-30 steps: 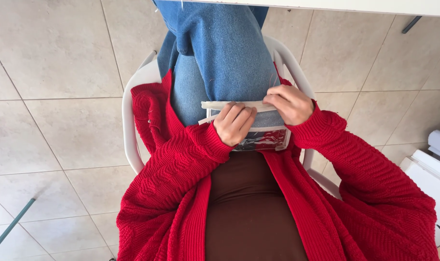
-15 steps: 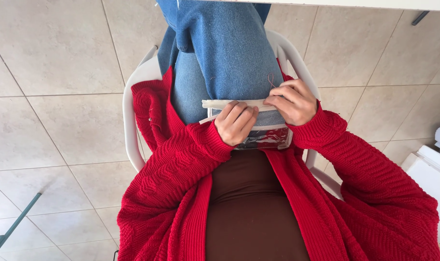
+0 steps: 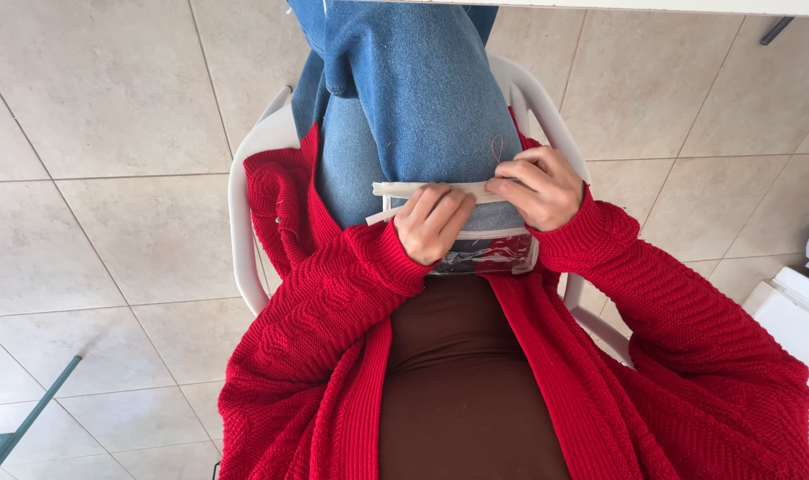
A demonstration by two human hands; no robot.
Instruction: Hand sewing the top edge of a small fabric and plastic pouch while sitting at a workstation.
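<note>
A small clear plastic pouch (image 3: 498, 252) with a whitish zipper edge lies on my lap, across my blue jeans (image 3: 422, 98). My left hand (image 3: 433, 222) curls its fingers over the pouch's top edge near the middle. My right hand (image 3: 538, 185) pinches the same edge at its right end. Dark and red contents show through the clear plastic below my left hand. A thin red thread (image 3: 496, 147) loops on the denim just above my right hand. Both arms wear red knitted cardigan sleeves (image 3: 333, 293).
I sit on a white plastic chair (image 3: 244, 204) over a beige tiled floor (image 3: 93, 187). A white table edge (image 3: 671, 5) runs along the top. White boxy objects (image 3: 800, 320) stand at the right edge; a green-grey bar (image 3: 22, 409) crosses the lower left corner.
Both hands stay on the pouch's top edge; the view has shifted slightly, and my right fingers have adjusted a little along the edge.
</note>
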